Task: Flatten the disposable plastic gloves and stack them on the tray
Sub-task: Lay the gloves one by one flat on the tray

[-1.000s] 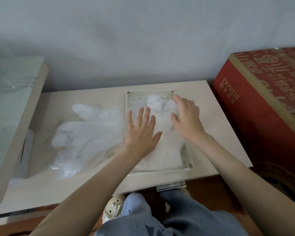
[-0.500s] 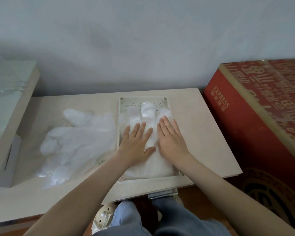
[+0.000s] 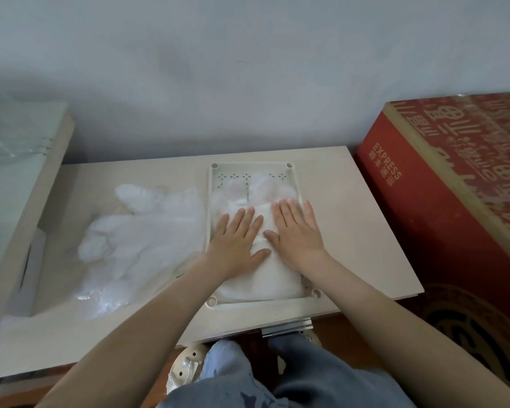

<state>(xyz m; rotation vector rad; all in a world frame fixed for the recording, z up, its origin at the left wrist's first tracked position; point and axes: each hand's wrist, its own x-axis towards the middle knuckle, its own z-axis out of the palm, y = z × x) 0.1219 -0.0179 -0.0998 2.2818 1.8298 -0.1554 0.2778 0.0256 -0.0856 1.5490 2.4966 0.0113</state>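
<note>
Left hand (image 3: pixel 235 245) and right hand (image 3: pixel 298 235) side by side, fingers (image 3: pixel 285 212) straight, spread, gripping nothing. Palms pressed flat on glove stack (image 3: pixel 262 279) lying in tray (image 3: pixel 249 166). Judged best: sweep from cuff toward far glove tips, light even pressure, air pushed out, film not dragged over rim. Loose gloves (image 3: pixel 142 231) lay crumpled on worktop (image 3: pixel 351 231), just left of tray. Red box (image 3: pixel 454 187) stood at right.
</note>
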